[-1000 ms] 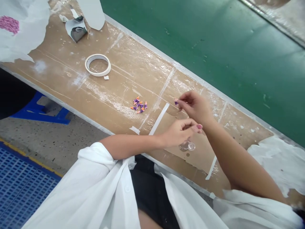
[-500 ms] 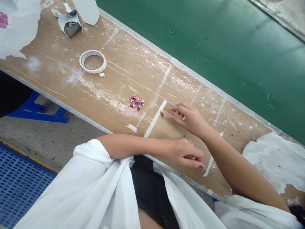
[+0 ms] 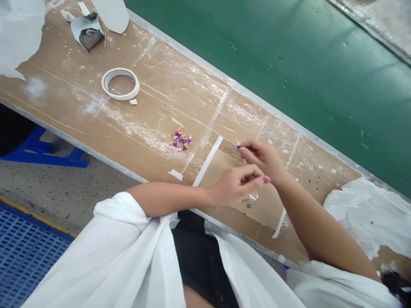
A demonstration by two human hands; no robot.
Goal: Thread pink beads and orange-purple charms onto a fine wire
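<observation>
My right hand (image 3: 261, 158) is above the brown paper sheet, its fingertips pinching a small purple figurine with an orange top (image 3: 238, 144). Just below it, my left hand (image 3: 239, 184) has its fingers curled in against the thumb. A speck of orange shows inside them, but what they hold I cannot make out. A clear, shiny round piece (image 3: 253, 196) shows just below the left hand; whether it is held or lies on the sheet, I cannot tell. To the left, several similar purple and orange figurines (image 3: 181, 139) lie in a loose cluster on the table.
White tape strips (image 3: 208, 160) edge the taped brown paper sheet (image 3: 266, 214). A roll of masking tape (image 3: 120, 84) lies farther left on the paper-covered table. Crumpled white sheeting (image 3: 369, 218) lies at the right end. A blue stool (image 3: 48, 149) stands below the table edge.
The single figurine that lay beside the tape strip is now lifted in my right hand. My left hand has moved up and left, closer to the right hand.
</observation>
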